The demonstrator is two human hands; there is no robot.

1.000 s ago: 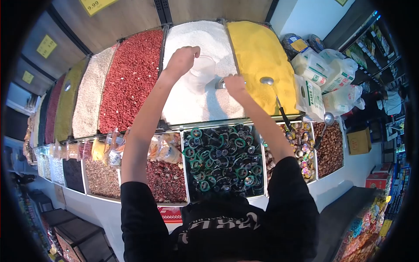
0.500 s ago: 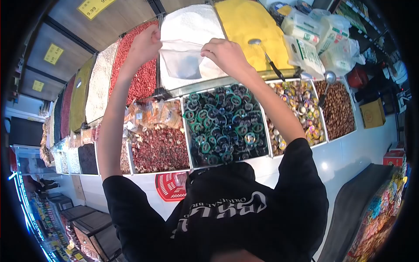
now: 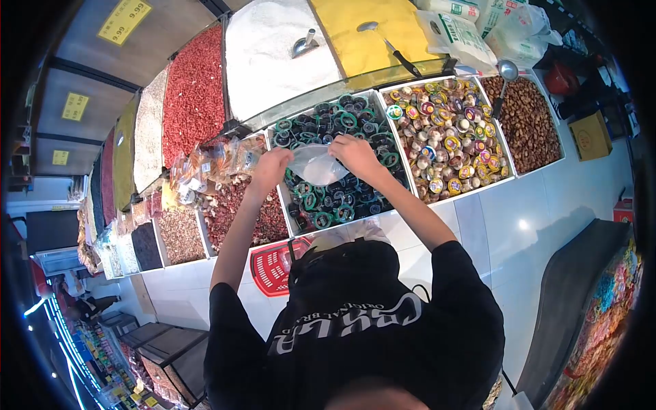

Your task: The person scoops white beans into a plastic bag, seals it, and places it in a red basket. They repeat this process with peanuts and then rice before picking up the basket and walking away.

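Both my hands hold a clear plastic bag (image 3: 316, 166) with white grain in it, in front of my chest. My left hand (image 3: 270, 168) grips its left edge and my right hand (image 3: 353, 153) grips its right edge. The bag hangs over the bin of small green-ringed tubs (image 3: 342, 198). Behind it lies the white grain bin (image 3: 266, 58), where a metal scoop (image 3: 303, 44) rests on the grain.
Bulk bins surround me: red peanuts (image 3: 195, 96), yellow meal (image 3: 369, 48) with a ladle (image 3: 387, 44), colourful sealed cups (image 3: 441, 137), brown nuts (image 3: 526, 123), packets (image 3: 212, 164). White sacks (image 3: 454, 34) are at the back right. A red basket (image 3: 273, 265) stands on the floor.
My hands brought the bag back from over the white grain bin toward my body. The scoop that my right hand held a second ago now lies in the grain.
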